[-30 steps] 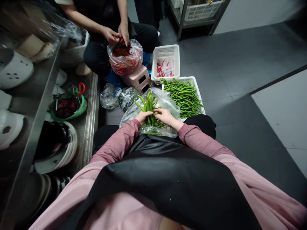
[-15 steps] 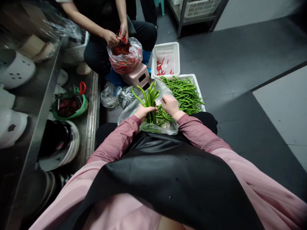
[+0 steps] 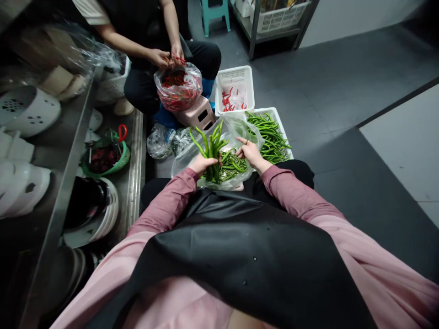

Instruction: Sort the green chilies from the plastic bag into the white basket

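My left hand is closed around a bunch of long green chili peppers, held upright over an opened clear plastic bag. Inside that bag lie more green pieces, many thin like stems. At the bag's right side is my right hand, its index finger stretched out and nothing visible in it. The fingertips are close to the bag's raised edge; whether they touch it I cannot tell. Just beyond, a white basket is heaped with green chili peppers, partly covered by the bag.
Opposite sits a person handling red chilies over a plastic bag on a pink stool. A white basket holds a few red chilies. On the left, a metal shelf carries bowls and a green basket with red-handled scissors.
My right hand has opened from a closed grip, its index finger now extended. The bag's right edge has risen over part of the green pepper basket. The view has shifted slightly.
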The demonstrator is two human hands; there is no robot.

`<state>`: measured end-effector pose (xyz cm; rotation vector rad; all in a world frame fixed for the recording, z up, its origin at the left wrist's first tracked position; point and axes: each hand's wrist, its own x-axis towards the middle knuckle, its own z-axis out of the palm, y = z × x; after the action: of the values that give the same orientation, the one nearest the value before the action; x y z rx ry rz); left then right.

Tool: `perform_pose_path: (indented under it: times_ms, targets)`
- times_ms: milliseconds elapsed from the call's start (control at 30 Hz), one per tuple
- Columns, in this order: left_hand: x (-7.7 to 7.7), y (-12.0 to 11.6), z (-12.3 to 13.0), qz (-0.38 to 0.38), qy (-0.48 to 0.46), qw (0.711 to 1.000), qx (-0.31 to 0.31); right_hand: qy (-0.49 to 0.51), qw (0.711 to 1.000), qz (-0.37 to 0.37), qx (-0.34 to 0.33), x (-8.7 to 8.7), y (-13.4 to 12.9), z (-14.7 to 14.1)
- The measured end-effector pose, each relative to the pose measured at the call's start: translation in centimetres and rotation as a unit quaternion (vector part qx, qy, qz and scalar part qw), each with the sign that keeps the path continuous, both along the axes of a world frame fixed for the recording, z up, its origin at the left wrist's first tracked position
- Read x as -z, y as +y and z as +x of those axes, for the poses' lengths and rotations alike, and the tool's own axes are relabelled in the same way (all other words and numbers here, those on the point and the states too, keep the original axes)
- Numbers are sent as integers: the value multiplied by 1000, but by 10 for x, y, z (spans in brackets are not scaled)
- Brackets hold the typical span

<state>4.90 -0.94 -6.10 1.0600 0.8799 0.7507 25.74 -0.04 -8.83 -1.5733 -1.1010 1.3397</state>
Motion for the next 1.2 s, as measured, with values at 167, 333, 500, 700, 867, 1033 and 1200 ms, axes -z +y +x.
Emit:
perform_pose_path:
  times_ms: [167,333,500,700,867,1033,1200]
  targets:
    - [-4,-19,19,-3,31,993,110,66,996,61,26,-31,39,5]
    - [-35,-6,9,0,-78,997,-25,66,998,11,-4,-32,34,5]
    - [-62,30,-12,-52,-142,966,-209,160,982,-50,-91,-22,-16,-15]
    - [-61,43,-18,-107,-148,947,-265,160,960,9,-228,-46,-38,-32]
    - [-62,35,-7,-145,-143,954,-221,35,950,113,-290,-61,-29,-39]
    - [-62,35,-2,-174,-127,952,-217,-36,935,223,-272,-66,-34,-34]
    - [-47,41,-2,-190,-106,942,-255,53,971,187,-141,-64,-34,-24]
